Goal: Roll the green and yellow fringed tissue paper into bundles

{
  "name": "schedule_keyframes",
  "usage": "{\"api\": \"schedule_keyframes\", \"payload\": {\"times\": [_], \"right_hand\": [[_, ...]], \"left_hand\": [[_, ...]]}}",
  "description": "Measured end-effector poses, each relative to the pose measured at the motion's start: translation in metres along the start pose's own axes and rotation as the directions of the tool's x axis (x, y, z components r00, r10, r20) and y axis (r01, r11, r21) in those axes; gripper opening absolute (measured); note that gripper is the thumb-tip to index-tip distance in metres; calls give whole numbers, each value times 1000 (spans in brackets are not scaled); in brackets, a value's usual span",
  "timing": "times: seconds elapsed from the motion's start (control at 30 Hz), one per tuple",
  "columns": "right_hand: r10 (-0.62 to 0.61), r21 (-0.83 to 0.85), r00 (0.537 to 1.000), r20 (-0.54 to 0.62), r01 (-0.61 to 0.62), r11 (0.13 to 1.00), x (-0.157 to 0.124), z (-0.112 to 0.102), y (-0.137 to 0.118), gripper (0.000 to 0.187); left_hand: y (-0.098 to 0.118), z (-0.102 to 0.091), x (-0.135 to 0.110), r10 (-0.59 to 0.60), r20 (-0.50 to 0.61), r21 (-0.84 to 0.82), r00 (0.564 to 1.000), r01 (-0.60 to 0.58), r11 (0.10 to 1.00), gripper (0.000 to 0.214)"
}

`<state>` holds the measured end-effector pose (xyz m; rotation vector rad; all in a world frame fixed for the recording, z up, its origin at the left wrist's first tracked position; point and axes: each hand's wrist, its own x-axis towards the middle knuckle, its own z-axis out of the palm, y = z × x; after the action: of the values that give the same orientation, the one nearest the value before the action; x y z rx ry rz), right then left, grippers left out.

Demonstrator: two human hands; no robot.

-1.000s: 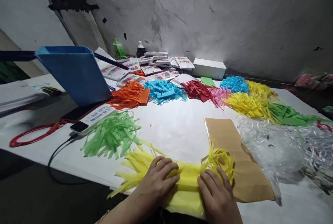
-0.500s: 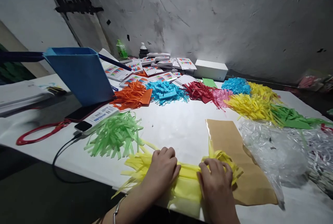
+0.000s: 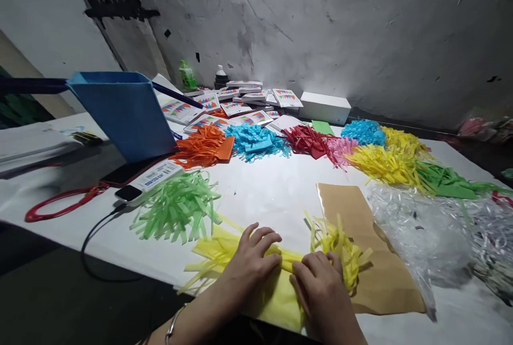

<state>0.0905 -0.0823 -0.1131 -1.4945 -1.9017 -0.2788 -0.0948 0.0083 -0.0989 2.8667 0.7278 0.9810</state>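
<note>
Yellow fringed tissue paper [image 3: 276, 294] lies at the table's near edge, its middle a flat sheet with a narrow rolled band along the top and cut strips at both ends. My left hand [image 3: 256, 259] rests over its left part, fingers stretched and somewhat apart, the thumb by the rolled band. With bent fingers my right hand [image 3: 323, 283] grips the band's right part; its thumb is partly hidden. Yellow strips [image 3: 344, 248] bunch beyond my right hand, over a brown paper sheet [image 3: 385, 275]. A light green tissue tassel [image 3: 180, 206] lies left of my hands.
Orange [image 3: 204, 147], blue [image 3: 256, 142] and dark red tassels [image 3: 306, 140] lie in a row behind. Clear plastic wrap [image 3: 420, 232] sits at right. At left are a blue box [image 3: 124, 115], a phone [image 3: 128, 171] and a cabled white device [image 3: 150, 182]. Several printed packs [image 3: 236, 107] are piled by the wall.
My left fingers have lifted and spread. My right hand has shifted left and a little down along the yellow tissue, and the strips at the right end are looser and more exposed.
</note>
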Motion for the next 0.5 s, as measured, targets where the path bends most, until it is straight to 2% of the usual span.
{"api": "schedule_keyframes", "payload": {"times": [0.17, 0.23, 0.33, 0.43, 0.5], "right_hand": [[-23, -40, 998, -51, 21, 999, 4, 0, -1, 33], [-10, -13, 999, -48, 10, 1000, 6, -2, -4, 27], [-40, -23, 999, -37, 39, 999, 9, -3, -7, 21], [-123, -90, 992, -37, 119, 989, 6, -2, -6, 34], [-121, -114, 992, -21, 118, 986, 1, -3, -2, 39]], "left_hand": [[3, -8, 6, 55, 5, 9, 998, -55, 998, 16], [5, -10, 7, 54, -5, 7, 999, -54, 999, 17], [9, -10, 7, 78, -76, -26, 994, -81, 996, 22], [11, -8, 5, 71, -77, -85, 994, -77, 993, 25], [9, -8, 3, 52, -29, -95, 998, -54, 994, 25]]}}
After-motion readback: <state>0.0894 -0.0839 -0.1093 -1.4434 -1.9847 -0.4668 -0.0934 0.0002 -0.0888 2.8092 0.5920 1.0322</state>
